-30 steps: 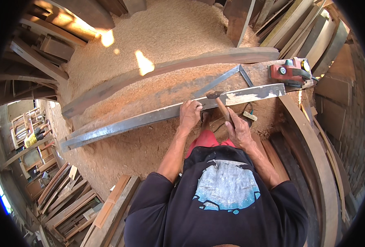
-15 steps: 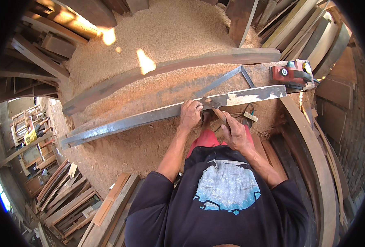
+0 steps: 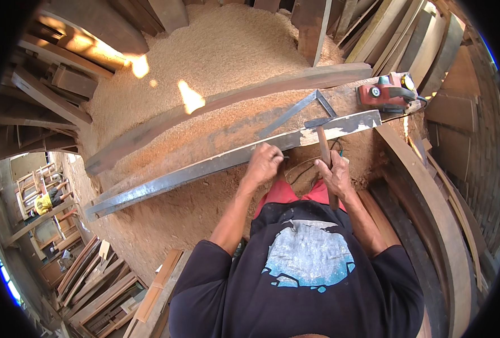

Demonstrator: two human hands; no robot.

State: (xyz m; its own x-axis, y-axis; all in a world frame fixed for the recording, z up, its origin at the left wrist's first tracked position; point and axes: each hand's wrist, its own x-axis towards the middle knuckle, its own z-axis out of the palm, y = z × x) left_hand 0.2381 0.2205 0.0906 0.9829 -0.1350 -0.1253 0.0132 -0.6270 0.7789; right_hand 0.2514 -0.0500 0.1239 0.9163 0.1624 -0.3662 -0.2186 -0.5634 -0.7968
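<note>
A long wooden beam (image 3: pixel 216 162), dark along its near side, lies slanting across in front of me, with patchy pale and dark paint at its right end. My left hand (image 3: pixel 264 163) is closed against the beam's near side; a small dark bit shows by the fingertips, but what it is cannot be made out. In my right hand (image 3: pixel 336 173) is a hammer (image 3: pixel 324 147), gripped by its wooden handle. Its dark metal head is over the painted part of the beam. Behind that, a metal carpenter's square (image 3: pixel 290 114) rests on a wide board.
A red electric planer (image 3: pixel 388 94) sits at the board's right end. Beyond lies a curved plank (image 3: pixel 233 96) on heaped sawdust (image 3: pixel 233 45). Curved timber (image 3: pixel 430 208) runs down my right side. Stacked wood (image 3: pixel 106 281) is at lower left, and a person in yellow (image 3: pixel 46 203) is far left.
The hammer has swung up and right, away from my left hand, its handle now nearly upright. My left hand stays by the beam. The whole view has shifted slightly.
</note>
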